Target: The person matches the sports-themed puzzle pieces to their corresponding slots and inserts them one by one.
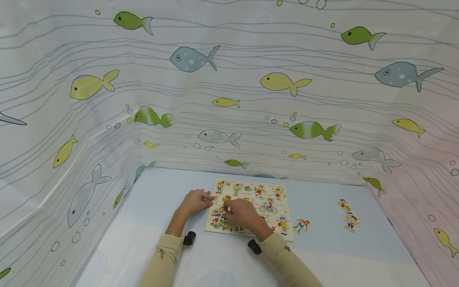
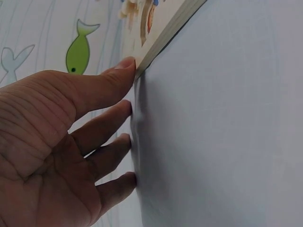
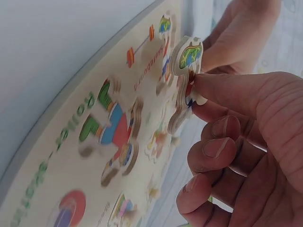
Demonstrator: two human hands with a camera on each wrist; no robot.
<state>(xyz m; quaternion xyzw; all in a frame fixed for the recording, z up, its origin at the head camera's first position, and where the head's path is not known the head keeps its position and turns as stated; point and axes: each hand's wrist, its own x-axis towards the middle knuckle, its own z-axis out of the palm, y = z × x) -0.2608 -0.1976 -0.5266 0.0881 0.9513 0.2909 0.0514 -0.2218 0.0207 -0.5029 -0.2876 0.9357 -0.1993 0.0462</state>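
Observation:
A wooden peg-style puzzle board point(image 1: 286, 210) with printed sports figures lies flat on the table. My right hand point(image 1: 244, 214) is over its lower left part, and thumb and index finger pinch a skateboarder puzzle piece point(image 3: 191, 56). In the right wrist view the piece is held tilted, just off the board beside the skateboard slot point(image 3: 164, 52); the other fingers are curled in. At the board's left edge is my left hand point(image 1: 195, 201). Its thumb point(image 2: 118, 80) touches the board's edge while the other fingertips rest on the table cloth, holding nothing.
Three loose figure pieces lie right of the board: one close by point(image 1: 302, 225), plus an upper piece point(image 1: 344, 205) and a lower piece point(image 1: 352, 222) farther off. A fish-patterned curtain point(image 1: 247, 119) stands behind and along both sides. Black wrist cameras point(image 1: 254, 246) sit by the sleeves.

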